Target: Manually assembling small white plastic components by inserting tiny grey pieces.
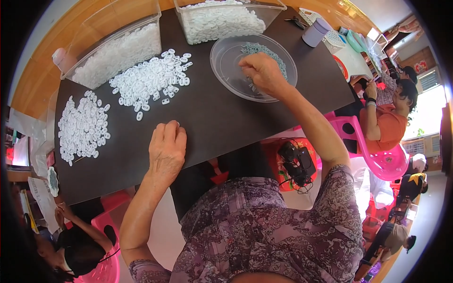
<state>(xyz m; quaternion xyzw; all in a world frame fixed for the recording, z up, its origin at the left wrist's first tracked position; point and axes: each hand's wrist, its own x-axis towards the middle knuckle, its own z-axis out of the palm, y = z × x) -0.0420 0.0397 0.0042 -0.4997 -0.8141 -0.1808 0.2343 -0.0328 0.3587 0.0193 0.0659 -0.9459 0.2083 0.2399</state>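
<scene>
My right hand (262, 71) is over a round clear plastic tray (225, 60), thumb and fingertips pinched together; whatever they hold is too small to make out. Small grey-green screw-like pieces (257, 48) lie heaped along the tray's far and right side, with a few loose ones below my fingers. Near the front edge of the dark table (212, 125) rests my left hand (168, 147), palm down with curled fingers that hide anything under them. Beyond it spreads a pile of small white oval plastic parts with two holes (151, 80). A second such pile (84, 126) lies farther left.
Two clear bins full of white parts, one at far left (118, 52) and one at far middle (224, 21), line the back. A lidded cup (316, 32) and pliers (296, 21) are at far right. People sit on pink chairs at both sides. Black cables (297, 162) lie on a red stool.
</scene>
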